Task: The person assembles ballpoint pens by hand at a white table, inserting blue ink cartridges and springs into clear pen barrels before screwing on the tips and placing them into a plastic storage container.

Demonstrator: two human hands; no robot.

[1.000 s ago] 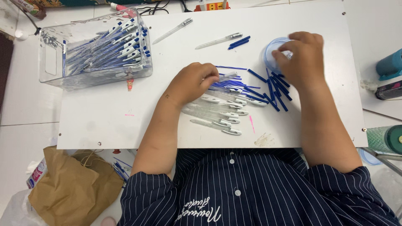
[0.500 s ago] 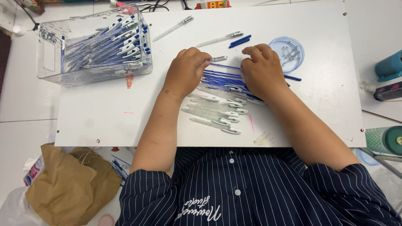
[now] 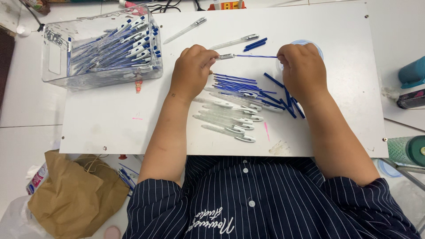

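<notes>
I look down from the head camera. I see a flat white board (image 3: 110, 124) lying on a white table (image 3: 26, 110). The board is smooth, with a few pink marks on it. At 8 o'clock, off the board, a crumpled brown paper bag (image 3: 75, 190) sits low down. At 3 o'clock a teal bottle (image 3: 412, 73) stands by the edge, and a green one (image 3: 407, 151) is lower, near 4 o'clock.

At 10 o'clock on the board is a clear plastic box (image 3: 55, 57). It is full of finished blue and white pens (image 3: 119, 46), all piled up. At 1 o'clock a small round clear cup (image 3: 305, 44) peeks out from behind my right hand; I cannot tell what is in it.

In the middle of the board lies a heap of thin blue ink sticks (image 3: 234, 82). Just below them is a row of clear pen tubes (image 3: 230, 119), shiny and see-through, with white clips.

My left hand (image 3: 192, 71) is closed around the end of one clear pen tube (image 3: 226, 56), pinching it. My right hand (image 3: 303, 71) is closed too, pinching the far end of one thin blue ink stick (image 3: 256, 56). The stick runs straight between my two hands, with its near end at the mouth of the tube, just above the heap.
</notes>
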